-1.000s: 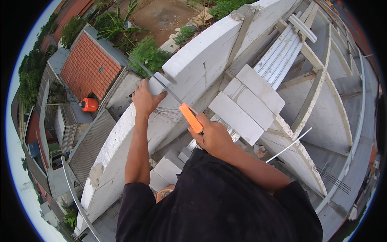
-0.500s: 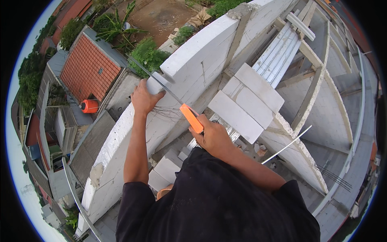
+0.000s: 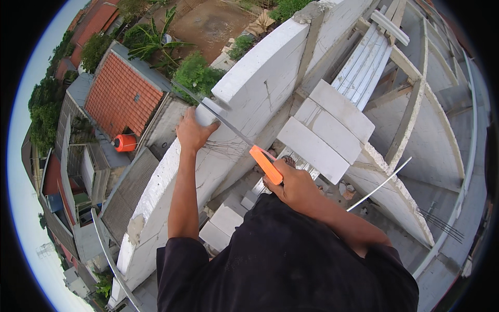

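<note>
My right hand (image 3: 295, 183) is closed around the orange handle (image 3: 266, 165) of a handsaw. Its long grey blade (image 3: 235, 130) runs up and to the left, lying across a small white lightweight block (image 3: 208, 110) on top of the wall. With thumb on the near side and fingers toward the far side, my left hand (image 3: 193, 131) grips the block just left of the blade. How deep the blade sits in the block cannot be made out. Thin bent wires (image 3: 226, 148) stick out from the wall's face below the block.
The white block wall (image 3: 262, 70) curves diagonally past me, with a drop to tiled roofs (image 3: 122, 86) beyond. At right, several pale blocks (image 3: 317, 145) lie near metal channels (image 3: 364, 65). A white rod (image 3: 379, 184) leans there; more blocks (image 3: 223, 221) sit below.
My right hand has drawn the saw back toward me, down and to the right. My left hand stays on the block. The whole view has shifted slightly.
</note>
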Demonstrator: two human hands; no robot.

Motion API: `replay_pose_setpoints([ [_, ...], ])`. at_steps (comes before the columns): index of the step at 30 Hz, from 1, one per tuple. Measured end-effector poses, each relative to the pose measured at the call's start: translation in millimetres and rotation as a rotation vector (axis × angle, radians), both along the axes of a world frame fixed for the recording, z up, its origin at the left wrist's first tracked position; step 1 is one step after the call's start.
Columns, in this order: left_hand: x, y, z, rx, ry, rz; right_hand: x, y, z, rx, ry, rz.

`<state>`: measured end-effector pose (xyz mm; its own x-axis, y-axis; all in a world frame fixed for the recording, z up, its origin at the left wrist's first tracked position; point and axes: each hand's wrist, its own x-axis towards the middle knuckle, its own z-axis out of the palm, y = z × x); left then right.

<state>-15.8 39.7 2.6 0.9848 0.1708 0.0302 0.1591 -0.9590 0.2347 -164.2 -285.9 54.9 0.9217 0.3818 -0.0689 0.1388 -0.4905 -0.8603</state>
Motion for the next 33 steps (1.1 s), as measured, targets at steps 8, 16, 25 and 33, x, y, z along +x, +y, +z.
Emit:
replay_pose_setpoints([
  [8, 0, -8, 2, -0.024, -0.005, 0.007, 40, 41, -7, -0.048, -0.059, -0.024],
  [16, -2, -3, -5, 0.029, -0.070, -0.045, -6, -19, -3, 0.040, -0.055, -0.021],
  [25, 0, -1, -2, 0.033, -0.023, -0.045, 56, 30, -30, 0.205, 0.015, -0.035],
  [33, 8, 1, 16, 0.035, 0.089, -0.075, 42, 10, -24, 0.273, 0.114, -0.102],
])
